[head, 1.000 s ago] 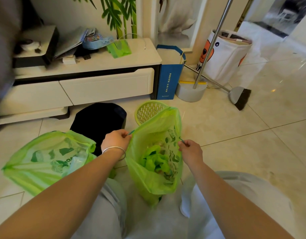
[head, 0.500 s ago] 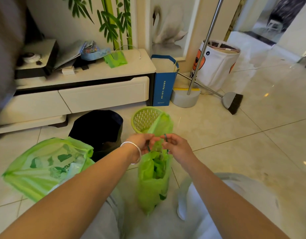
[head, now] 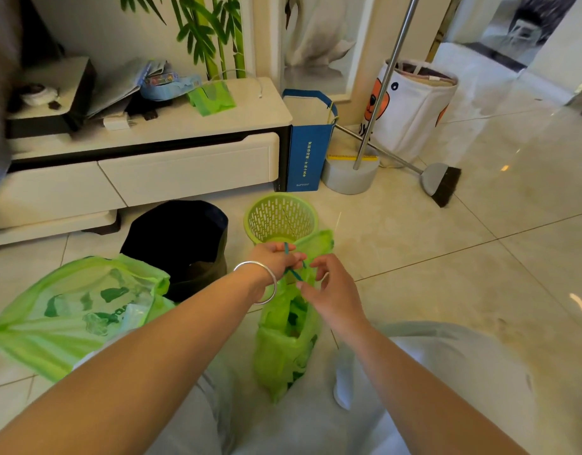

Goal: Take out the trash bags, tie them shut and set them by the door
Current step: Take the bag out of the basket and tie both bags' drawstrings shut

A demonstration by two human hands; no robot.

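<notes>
Open tiled floor (head: 447,257) stretches right and far right of the held green bag (head: 286,339), free for passage. To the left, a second green bag (head: 76,310) and black bin (head: 181,244) crowd the way. Just beyond stands the green basket (head: 279,218); farther off, cabinet (head: 145,165), broom (head: 440,182) and pole base (head: 348,175) block.

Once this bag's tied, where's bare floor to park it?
Open tile lies right of the green basket, running toward the broom head. Crowded on the left: the black bin, the second green bag and the cabinet sit close together. Both hands, left hand and right hand, work the drawstring on the bag.
</notes>
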